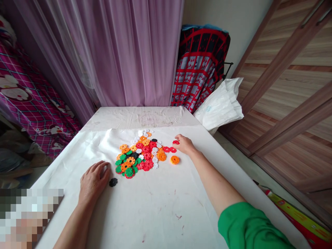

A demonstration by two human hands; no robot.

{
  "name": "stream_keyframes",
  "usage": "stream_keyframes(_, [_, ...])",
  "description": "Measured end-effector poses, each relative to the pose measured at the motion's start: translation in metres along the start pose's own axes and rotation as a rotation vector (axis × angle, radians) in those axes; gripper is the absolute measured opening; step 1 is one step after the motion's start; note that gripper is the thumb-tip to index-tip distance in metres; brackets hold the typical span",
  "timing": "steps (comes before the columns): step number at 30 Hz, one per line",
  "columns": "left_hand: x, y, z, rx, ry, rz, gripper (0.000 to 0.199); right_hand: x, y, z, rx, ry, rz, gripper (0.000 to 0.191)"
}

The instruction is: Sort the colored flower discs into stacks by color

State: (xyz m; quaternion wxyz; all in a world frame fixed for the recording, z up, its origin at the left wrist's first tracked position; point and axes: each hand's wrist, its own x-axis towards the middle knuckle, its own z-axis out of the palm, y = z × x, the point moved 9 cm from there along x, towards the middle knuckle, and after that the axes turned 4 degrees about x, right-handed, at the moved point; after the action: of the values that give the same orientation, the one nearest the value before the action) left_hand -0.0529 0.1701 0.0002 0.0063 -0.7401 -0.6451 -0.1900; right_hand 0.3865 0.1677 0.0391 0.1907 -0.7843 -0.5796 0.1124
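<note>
A pile of notched plastic discs (145, 152) in red, green, orange, white and black lies on the white table. Beyond its right side, my right hand (183, 144) pinches a red notched disc (175, 142) between thumb and fingers. Just below and left of these fingers lie loose red discs (166, 149). Closer to me is a small stack of orange discs (175, 159). My left hand (94, 178) rests palm down on the cloth left of the pile, fingers loosely stretched and holding nothing. Beside its thumb sits a single black disc (113, 182).
A white cloth (145, 214) with reddish marks covers the table. At the table's right back edge leans a white bag (220, 105). Purple curtains (135, 52) hang behind, and a wooden wardrobe (282, 93) stands to the right. A pixelated patch hides the lower left corner.
</note>
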Motion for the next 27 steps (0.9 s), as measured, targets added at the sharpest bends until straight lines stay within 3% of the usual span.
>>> stream_keyframes(5, [0.001,-0.006,0.004,0.013,0.002,0.009,0.043,0.034,-0.004,0.027,-0.030,-0.082,-0.021,0.039])
stream_keyframes(11, [0.002,-0.010,0.005,0.023,-0.022,-0.006,0.045,0.040,-0.006,0.040,0.025,-0.143,-0.096,0.035])
stream_keyframes(16, [0.002,-0.009,0.005,0.021,-0.077,-0.038,0.041,0.025,0.020,0.023,0.161,-0.099,-0.017,0.023])
stream_keyframes(19, [0.004,-0.007,0.005,0.034,-0.100,-0.078,0.037,0.004,0.031,0.024,0.212,-0.119,0.036,0.019])
stream_keyframes(23, [0.010,-0.003,0.003,0.065,-0.131,-0.155,0.040,-0.017,0.027,0.029,0.126,-0.114,-0.009,0.035])
stream_keyframes(27, [0.014,0.000,-0.001,0.080,-0.143,-0.235,0.044,-0.019,0.018,0.029,0.039,-0.089,-0.076,0.034])
